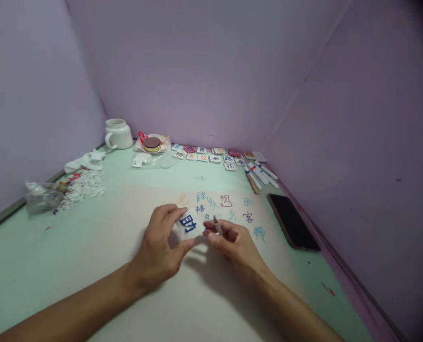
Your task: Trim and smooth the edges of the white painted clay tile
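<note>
My left hand (160,240) pinches a small white card (190,225) by its edges, thumb at the bottom and fingers at the top. A dark blue character stands on the card's face. Close to the card's right edge, my right hand (233,241) is closed around a slim metal-tipped craft knife (217,225), its tip pointing up; most of its body is hidden by the fingers. Whether the right fingertips touch the card I cannot tell. Beneath both hands lies a large pale sheet (140,199) with characters handwritten in several colours.
At the back stand a white mug (120,135) and rows of character cards (215,159). Markers (259,175) and a wooden-handled tool (252,183) lie right, near a phone (293,222). Paper scraps (85,189) and a plastic bag (43,197) sit left. Purple walls (211,71) enclose the table.
</note>
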### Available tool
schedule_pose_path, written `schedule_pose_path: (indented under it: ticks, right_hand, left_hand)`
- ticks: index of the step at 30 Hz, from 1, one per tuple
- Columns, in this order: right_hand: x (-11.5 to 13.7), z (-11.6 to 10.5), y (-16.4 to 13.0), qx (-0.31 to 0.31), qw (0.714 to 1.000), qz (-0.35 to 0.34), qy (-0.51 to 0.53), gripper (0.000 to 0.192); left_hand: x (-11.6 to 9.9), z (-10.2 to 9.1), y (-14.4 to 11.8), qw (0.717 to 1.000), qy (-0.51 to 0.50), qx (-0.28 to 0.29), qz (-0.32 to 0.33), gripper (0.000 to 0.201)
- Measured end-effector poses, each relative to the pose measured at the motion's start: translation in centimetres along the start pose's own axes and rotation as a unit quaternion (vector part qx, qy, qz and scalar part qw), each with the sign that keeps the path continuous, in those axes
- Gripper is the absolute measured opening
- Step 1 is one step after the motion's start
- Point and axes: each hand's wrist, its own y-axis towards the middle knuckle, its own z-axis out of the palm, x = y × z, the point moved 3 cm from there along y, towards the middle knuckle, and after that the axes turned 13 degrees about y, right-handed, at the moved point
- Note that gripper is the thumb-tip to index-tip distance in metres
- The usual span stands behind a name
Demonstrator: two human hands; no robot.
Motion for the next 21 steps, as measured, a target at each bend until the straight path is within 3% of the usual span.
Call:
schedule_pose_path:
  ticks: [3,7,10,11,16,21]
  right_hand:
    - [-0.1,2.2,0.2,0.003,1.000,-0.001,0.001,0.018]
    - [-0.3,2.6,0.6,-0.076,0.995,-0.060,-0.037,0.030]
    - [-0.4,2.0,0.6,-0.106,0.989,-0.075,-0.068,0.033]
    - [-0.4,1.9,0.5,-0.111,0.988,-0.079,-0.079,0.033]
    - [-0.4,2.1,-0.1,-0.100,0.979,-0.120,-0.133,0.025]
    - [-0.8,2.5,-0.3,-0.069,0.972,-0.153,-0.166,0.016]
  left_hand:
    - [-0.2,0.1,0.0,1.000,-0.011,-0.002,-0.023,0.041]
    - [-0.1,-0.2,0.0,0.998,-0.048,-0.012,-0.044,0.046]
    - [0.0,-0.8,0.2,0.992,-0.107,-0.053,-0.045,0.016]
    - [0.0,-0.9,0.3,0.989,-0.133,-0.045,-0.047,0.007]
    - [-0.1,-0.5,0.3,0.973,-0.204,0.011,-0.109,0.017]
    - [0.5,0.4,0.0,0.941,-0.231,0.072,-0.235,0.017]
